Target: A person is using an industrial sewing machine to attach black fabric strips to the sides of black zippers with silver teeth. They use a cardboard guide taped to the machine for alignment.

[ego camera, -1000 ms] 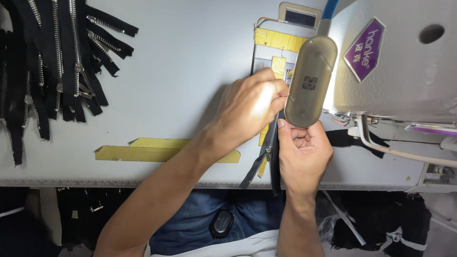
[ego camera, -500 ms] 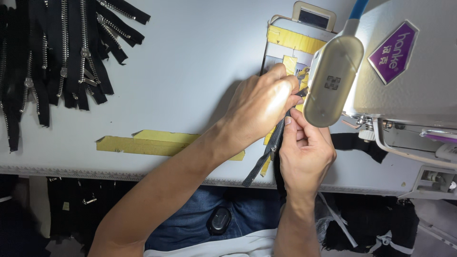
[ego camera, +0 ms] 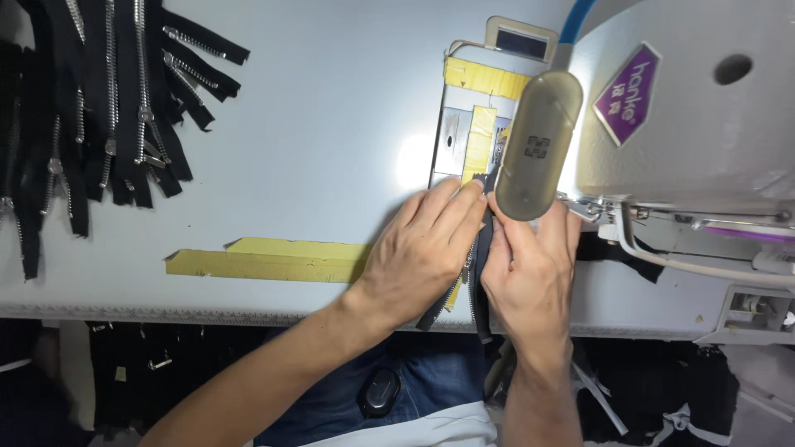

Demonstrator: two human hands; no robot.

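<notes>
From above, the left hand (ego camera: 422,248) lies flat, fingers pressing a black zipper (ego camera: 476,277) onto the grey table (ego camera: 315,124). The right hand (ego camera: 530,265) pinches the zipper's other side; the strip runs between the 2 hands toward the sewing machine (ego camera: 687,124). Yellow tape (ego camera: 265,259) lies just left; more zippers (ego camera: 99,108) are piled far left.

Both forearms come up bare, no sleeves, no watch, no rings on the left hand (ego camera: 422,252) or the right hand (ego camera: 530,273). Below the tabletop's near edge: blue denim jeans (ego camera: 348,389), with a white shirt hem (ego camera: 397,430) lying over them.
</notes>
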